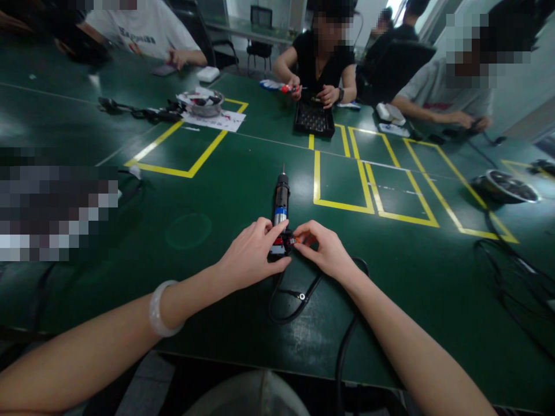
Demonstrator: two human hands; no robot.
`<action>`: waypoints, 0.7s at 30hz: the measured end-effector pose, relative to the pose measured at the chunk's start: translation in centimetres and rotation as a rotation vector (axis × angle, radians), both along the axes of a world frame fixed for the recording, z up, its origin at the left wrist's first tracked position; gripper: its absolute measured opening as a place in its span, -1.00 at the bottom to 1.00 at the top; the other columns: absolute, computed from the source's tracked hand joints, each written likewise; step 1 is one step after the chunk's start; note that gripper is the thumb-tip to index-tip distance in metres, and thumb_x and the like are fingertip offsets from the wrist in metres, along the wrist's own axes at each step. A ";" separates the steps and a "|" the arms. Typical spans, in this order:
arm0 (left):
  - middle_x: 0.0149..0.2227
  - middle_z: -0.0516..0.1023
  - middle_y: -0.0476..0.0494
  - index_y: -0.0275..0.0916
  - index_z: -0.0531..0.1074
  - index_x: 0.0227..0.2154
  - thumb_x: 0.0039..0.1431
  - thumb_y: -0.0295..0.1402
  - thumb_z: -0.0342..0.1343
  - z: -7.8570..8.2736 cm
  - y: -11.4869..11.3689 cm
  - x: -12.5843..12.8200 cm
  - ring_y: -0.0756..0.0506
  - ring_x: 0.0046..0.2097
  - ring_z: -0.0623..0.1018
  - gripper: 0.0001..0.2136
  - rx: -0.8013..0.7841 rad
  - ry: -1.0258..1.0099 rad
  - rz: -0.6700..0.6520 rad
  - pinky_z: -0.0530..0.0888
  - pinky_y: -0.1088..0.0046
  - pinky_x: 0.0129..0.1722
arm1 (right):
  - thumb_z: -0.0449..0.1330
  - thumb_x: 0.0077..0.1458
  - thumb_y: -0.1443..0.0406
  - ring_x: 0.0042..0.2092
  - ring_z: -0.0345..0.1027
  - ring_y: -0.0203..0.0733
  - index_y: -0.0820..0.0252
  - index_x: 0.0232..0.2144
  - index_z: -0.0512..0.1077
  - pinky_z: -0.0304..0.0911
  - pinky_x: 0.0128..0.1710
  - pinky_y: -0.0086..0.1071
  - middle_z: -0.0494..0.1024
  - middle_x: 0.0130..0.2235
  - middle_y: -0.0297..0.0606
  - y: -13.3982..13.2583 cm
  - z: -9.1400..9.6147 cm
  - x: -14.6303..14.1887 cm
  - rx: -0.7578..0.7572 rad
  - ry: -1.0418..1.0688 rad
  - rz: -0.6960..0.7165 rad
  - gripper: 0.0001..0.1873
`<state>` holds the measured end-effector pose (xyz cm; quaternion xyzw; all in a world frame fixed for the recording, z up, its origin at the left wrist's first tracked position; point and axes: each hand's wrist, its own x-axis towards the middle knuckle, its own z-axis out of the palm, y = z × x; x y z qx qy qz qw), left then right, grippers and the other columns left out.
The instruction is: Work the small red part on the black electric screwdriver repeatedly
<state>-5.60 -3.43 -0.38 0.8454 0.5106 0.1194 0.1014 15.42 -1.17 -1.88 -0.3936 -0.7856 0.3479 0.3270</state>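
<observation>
An electric screwdriver [281,199] lies on the green table in front of me, its thin bit pointing away. Its rear end looks opened up, with red and black parts showing. My left hand [249,254] holds that rear end from the left, thumb on the near side and fingers over the top. At the right side of the same end, my right hand [323,248] pinches a small orange piece [296,240], perhaps a wire or connector; the fingertips partly hide it. A black cable [286,320] loops below my hands, with a ring terminal [302,296] on a short lead.
Yellow tape outlines [344,205] mark the table. Across from me a person's hands work over a black tray [314,121] of small parts. A metal bowl [203,103] stands far left, another bowl [505,188] at right. Loose cables [511,271] lie at right.
</observation>
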 end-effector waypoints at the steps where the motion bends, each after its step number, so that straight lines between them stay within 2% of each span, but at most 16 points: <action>1: -0.03 0.31 -0.28 -0.27 0.20 0.28 0.14 -0.05 0.10 0.0 0.0 0.0 -0.22 -0.04 0.42 -0.32 -0.001 -0.001 0.000 0.43 0.21 -0.06 | 0.21 0.09 0.39 -0.28 0.39 -0.26 0.17 -0.20 0.38 0.35 -0.30 -0.38 0.47 -0.27 -0.27 0.0 -0.1 -0.1 -0.034 0.022 -0.013 -0.82; 9: -0.03 0.32 -0.28 -0.27 0.21 0.27 0.14 -0.06 0.09 0.1 -0.1 0.0 -0.22 -0.04 0.42 -0.33 0.007 -0.005 -0.001 0.42 0.21 -0.05 | 0.28 0.02 0.29 -0.38 0.37 -0.33 0.18 -0.22 0.36 0.31 -0.41 -0.43 0.48 -0.26 -0.29 0.3 -1.2 -0.4 -0.302 0.201 -0.065 -0.74; 15: -0.03 0.31 -0.28 -0.28 0.20 0.28 0.15 -0.04 0.08 0.2 -0.1 -0.1 -0.22 -0.04 0.42 -0.32 0.002 -0.002 -0.010 0.43 0.21 -0.05 | 0.27 0.06 0.21 -0.44 0.26 -0.35 0.21 -0.26 0.39 0.20 -0.43 -0.44 0.42 -0.41 -0.36 0.4 -0.9 -0.1 -0.338 0.143 -0.074 -0.77; 21: -0.02 0.32 -0.29 -0.28 0.20 0.27 0.15 -0.05 0.08 0.2 -0.1 0.0 -0.22 -0.04 0.42 -0.33 0.009 0.010 -0.005 0.43 0.21 -0.05 | 0.23 0.11 0.22 -0.44 0.28 -0.35 0.21 -0.31 0.39 0.19 -0.44 -0.45 0.45 -0.40 -0.36 0.1 -0.4 -0.6 -0.296 0.069 -0.067 -0.83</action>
